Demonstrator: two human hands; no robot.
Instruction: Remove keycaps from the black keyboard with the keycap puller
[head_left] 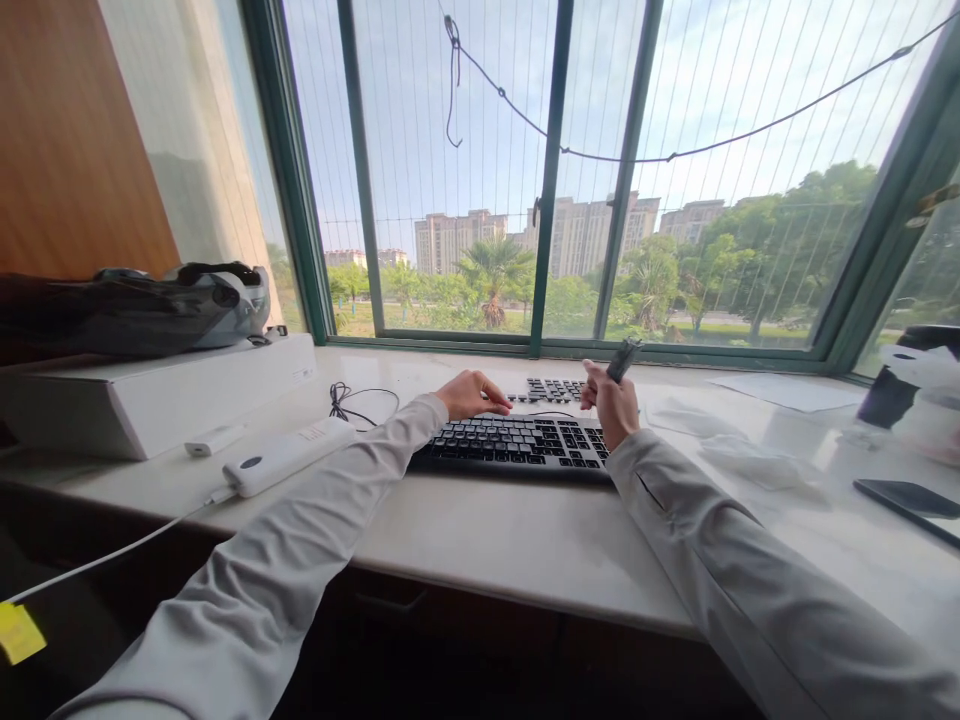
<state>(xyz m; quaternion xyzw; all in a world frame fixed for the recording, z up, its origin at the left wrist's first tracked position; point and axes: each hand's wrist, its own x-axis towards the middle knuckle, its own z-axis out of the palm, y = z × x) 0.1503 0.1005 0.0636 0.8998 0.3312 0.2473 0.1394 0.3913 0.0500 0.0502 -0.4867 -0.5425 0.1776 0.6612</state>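
Observation:
A black keyboard (517, 440) lies on the white sill, with many of its keys bare of caps. Behind it, loose black keycaps (555, 390) are set out in rows. My left hand (472, 394) is over the keyboard's back edge, thumb and fingers pinched together beside the keycaps. Whatever may be between those fingertips is too small to make out. My right hand (613, 405) is wrapped round a small dark brush (622, 360) at the keyboard's right end, its bristly-looking tip pointing up.
On the left are a white box (165, 390) with a dark bag (150, 310) on top, a white power bank (289, 458) with a cable, and a black cord (349, 402). Clear plastic bags (750, 455), paper (787, 392) and a phone (911, 500) lie right. Windows stand behind.

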